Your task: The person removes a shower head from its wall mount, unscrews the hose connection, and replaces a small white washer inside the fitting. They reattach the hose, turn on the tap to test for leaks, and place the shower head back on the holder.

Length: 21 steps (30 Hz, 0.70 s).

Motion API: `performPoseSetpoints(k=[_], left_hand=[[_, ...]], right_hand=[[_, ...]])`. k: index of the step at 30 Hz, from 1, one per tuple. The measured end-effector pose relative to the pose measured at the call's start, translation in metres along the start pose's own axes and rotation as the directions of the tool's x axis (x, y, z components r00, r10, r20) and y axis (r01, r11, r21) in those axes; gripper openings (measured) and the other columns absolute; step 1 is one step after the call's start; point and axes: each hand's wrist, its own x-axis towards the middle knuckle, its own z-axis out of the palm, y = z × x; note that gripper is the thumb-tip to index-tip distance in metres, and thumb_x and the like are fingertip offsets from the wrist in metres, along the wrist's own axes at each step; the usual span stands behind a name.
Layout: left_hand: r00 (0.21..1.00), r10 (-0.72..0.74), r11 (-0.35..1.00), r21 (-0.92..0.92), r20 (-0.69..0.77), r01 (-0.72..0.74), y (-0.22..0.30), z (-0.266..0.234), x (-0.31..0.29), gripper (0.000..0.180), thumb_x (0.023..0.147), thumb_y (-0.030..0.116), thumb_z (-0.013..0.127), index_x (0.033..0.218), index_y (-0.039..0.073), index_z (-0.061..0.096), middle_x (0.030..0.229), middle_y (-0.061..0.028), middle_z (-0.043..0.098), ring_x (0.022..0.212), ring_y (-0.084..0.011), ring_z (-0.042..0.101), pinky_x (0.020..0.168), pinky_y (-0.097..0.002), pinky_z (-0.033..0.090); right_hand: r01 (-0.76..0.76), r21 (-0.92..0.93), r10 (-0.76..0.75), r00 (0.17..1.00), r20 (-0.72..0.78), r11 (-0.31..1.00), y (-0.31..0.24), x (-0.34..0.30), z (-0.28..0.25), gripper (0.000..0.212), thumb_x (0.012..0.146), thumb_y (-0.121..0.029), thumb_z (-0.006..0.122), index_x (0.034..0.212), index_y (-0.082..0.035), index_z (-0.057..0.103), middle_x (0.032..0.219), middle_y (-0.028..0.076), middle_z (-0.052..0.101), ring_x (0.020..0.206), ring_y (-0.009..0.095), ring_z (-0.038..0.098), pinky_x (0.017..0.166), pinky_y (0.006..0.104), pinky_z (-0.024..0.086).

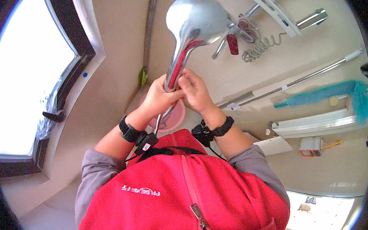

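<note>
A large chrome shower head [198,20] is held upright in front of me, its round end at the top and its handle slanting down to my hands. My left hand [160,98] is closed round the lower end of the handle. From the right, my right hand [196,90] presses its curled fingers against the same end; its fingertips are partly hidden. Below my hands a metal hose [157,124] runs down past my left wrist. Beneath them, a pink basin [178,117] shows in part.
Behind the shower head, a wall tap [232,43] and a coiled grey hose [255,53] are fixed. A white shelf [276,12] juts out at upper right. Along the right wall are a long metal pole [303,78] and a teal duster [316,96]. A bright window [24,81] is at left.
</note>
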Motion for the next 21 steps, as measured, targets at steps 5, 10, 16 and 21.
performPoseSetpoints(k=[5,10,16,21], left_hand=[[0.994,0.107,0.987,0.117,0.016,-0.108,-0.018,0.015,0.014,0.039,0.072,0.004,0.068,0.109,0.000,0.057,0.088,-0.0055,0.062,0.082,-0.0108,0.057,0.072,-0.0271,0.049],[0.961,-0.171,0.984,0.089,0.219,0.155,-0.024,0.022,0.022,0.034,0.075,0.005,0.064,0.108,0.002,0.058,0.096,-0.0038,0.062,0.092,-0.0090,0.056,0.081,-0.0281,0.047],[0.803,-0.186,0.829,-0.348,0.566,0.437,-0.043,0.026,0.041,0.063,0.074,0.015,0.074,0.128,0.005,0.044,0.117,-0.0045,0.054,0.110,-0.0179,0.052,0.095,-0.0337,0.043],[0.816,-0.141,0.769,-0.457,0.561,0.447,-0.055,0.046,0.055,0.058,0.080,0.018,0.070,0.130,0.005,0.043,0.119,-0.0051,0.054,0.111,-0.0189,0.051,0.093,-0.0345,0.043]], right_hand=[[-0.057,0.032,0.056,0.998,0.023,0.998,-0.002,-0.003,-0.012,0.027,0.090,-0.020,0.060,0.110,-0.001,0.057,0.111,0.008,0.060,0.101,0.014,0.056,0.089,0.0290,0.045],[-0.072,0.098,0.072,0.997,0.001,0.993,-0.002,-0.006,-0.027,0.027,0.090,-0.021,0.060,0.108,-0.001,0.058,0.111,0.011,0.062,0.101,0.018,0.057,0.090,0.0331,0.045],[-0.038,0.073,0.035,0.998,0.044,0.997,0.000,-0.020,-0.064,0.027,0.091,-0.023,0.058,0.108,-0.001,0.059,0.108,0.012,0.064,0.097,0.020,0.060,0.089,0.0353,0.046],[-0.026,0.120,0.020,0.999,0.048,0.992,-0.022,-0.032,-0.097,0.018,0.090,-0.019,0.053,0.095,-0.002,0.056,0.091,0.007,0.062,0.087,0.017,0.058,0.080,0.0338,0.047]])
